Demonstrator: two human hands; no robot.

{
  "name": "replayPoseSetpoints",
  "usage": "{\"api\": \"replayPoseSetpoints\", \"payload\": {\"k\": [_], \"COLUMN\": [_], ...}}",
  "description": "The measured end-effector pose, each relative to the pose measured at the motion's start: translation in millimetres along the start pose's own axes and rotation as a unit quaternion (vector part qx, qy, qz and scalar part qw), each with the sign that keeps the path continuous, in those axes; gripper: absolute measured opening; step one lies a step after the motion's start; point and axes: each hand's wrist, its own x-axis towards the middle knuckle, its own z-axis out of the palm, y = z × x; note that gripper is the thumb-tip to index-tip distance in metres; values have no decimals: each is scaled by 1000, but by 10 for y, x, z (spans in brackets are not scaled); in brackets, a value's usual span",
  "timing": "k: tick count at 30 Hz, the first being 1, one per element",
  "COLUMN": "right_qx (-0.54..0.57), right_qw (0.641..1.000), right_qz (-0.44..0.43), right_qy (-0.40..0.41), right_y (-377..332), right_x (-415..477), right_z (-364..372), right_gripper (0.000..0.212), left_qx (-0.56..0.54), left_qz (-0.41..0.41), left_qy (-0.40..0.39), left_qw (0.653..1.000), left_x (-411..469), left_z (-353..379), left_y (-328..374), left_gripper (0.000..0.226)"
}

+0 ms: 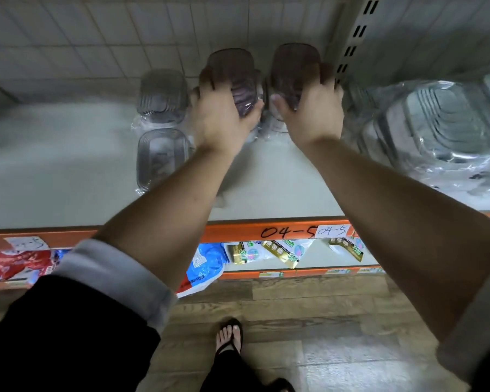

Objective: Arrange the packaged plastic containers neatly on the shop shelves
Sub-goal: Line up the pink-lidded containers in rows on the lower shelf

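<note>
Two packs of purple-tinted plastic containers stand side by side at the back of the grey shelf [266,176]. My left hand [221,114] grips the left purple pack [232,69] from the front, fingers curled over its sides. My right hand [311,108] grips the right purple pack [294,66] the same way. Left of them a clear container pack [163,94] stands at the back, with another clear container pack [161,157] in front of it.
A large heap of wrapped clear containers [436,128] fills the shelf's right side beyond a slotted upright [354,38]. The orange shelf edge [238,233] carries "04-5" labels. Packaged goods [204,264] lie on the lower shelf. My sandalled foot [229,335] is on the wooden floor.
</note>
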Motion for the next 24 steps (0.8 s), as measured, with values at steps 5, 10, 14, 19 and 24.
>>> {"api": "replayPoseSetpoints", "payload": {"k": [5,10,14,19,24], "right_qx": [32,86,101,110,147], "right_qw": [999,995,994,993,988], "right_qz": [-9,-40,-31,-45,-36], "right_qy": [29,33,16,24,38], "right_y": [1,124,192,248,184], "right_x": [-245,-809,-1313,-1839,-2324], "right_z": [-41,-239,-538,-1017,-1629], "right_gripper": [62,46,49,45,44], "left_qx": [-88,-87,-81,-82,-123], "left_qz": [35,53,69,63,70], "left_qy": [25,13,-9,-23,-7], "left_qw": [995,995,994,994,990], "left_x": [-339,-904,-1362,-1925,-2369], "left_z": [-117,-419,-750,-1201,-1826], "left_y": [-86,-110,-62,106,367], "left_gripper": [56,46,45,47,48]}}
